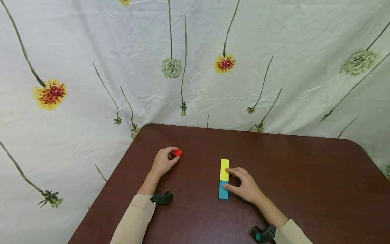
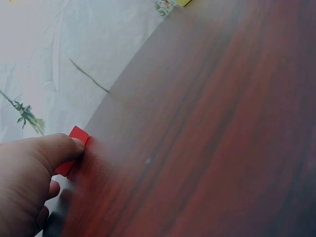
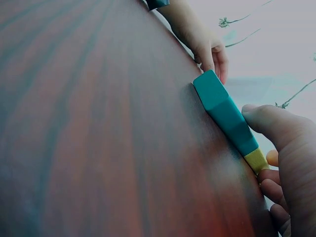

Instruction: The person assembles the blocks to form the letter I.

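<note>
A small red block (image 1: 178,153) is pinched by my left hand (image 1: 163,163) over the left part of the table. In the left wrist view the thumb lies across the red block (image 2: 74,132), and the other fingertips are mostly hidden. A yellow block (image 1: 224,165) and a blue block (image 1: 223,194) lie end to end in one straight line, yellow on the far side. My right hand (image 1: 246,185) touches both, its thumb at the blue block and a forefinger at the yellow one. The blue block (image 3: 224,116) looks teal in the right wrist view, beyond the thumb.
The dark brown table (image 1: 304,183) has rounded far corners. Behind it and along its left side hangs a pale cloth (image 1: 146,37) with a flower print. Each wrist wears a black band, the left band (image 1: 162,198) and the right band (image 1: 264,234).
</note>
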`<state>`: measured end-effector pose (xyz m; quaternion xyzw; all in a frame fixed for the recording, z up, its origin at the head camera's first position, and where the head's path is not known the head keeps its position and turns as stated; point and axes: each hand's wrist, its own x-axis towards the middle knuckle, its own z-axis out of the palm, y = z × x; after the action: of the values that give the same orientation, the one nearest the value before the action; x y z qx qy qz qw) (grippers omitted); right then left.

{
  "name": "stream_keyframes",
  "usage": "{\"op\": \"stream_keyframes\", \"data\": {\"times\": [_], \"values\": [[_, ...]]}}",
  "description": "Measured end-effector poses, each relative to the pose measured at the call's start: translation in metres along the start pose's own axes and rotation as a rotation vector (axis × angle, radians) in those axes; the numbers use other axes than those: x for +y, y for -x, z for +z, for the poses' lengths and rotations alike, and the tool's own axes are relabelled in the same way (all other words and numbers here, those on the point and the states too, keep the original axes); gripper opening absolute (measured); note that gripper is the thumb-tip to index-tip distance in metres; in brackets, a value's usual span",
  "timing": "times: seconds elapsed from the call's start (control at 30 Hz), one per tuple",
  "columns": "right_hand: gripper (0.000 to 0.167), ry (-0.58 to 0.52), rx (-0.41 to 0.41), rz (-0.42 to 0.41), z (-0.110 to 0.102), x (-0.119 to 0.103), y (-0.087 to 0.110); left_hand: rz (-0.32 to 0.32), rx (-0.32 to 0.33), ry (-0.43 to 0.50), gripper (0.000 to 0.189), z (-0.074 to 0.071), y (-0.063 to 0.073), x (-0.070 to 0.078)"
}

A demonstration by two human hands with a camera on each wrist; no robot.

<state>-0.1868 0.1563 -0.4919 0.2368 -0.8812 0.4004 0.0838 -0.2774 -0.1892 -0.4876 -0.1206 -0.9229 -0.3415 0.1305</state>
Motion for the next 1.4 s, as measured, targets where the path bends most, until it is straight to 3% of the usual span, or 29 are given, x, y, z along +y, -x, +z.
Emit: {"op": "stream_keyframes", "data": {"times": [0.5, 1.4], "values": [[0.057, -0.005, 0.001, -0.008, -0.001, 0.0, 0.0, -0.034, -0.02, 0.031, 0.03, -0.002, -0.005, 0.006], [0.057, 0.001, 0.006, -0.022, 0.0, 0.002, -0.001, 0.047, -0.141, 0.056, 0.03, 0.012, -0.036, 0.04]]}}
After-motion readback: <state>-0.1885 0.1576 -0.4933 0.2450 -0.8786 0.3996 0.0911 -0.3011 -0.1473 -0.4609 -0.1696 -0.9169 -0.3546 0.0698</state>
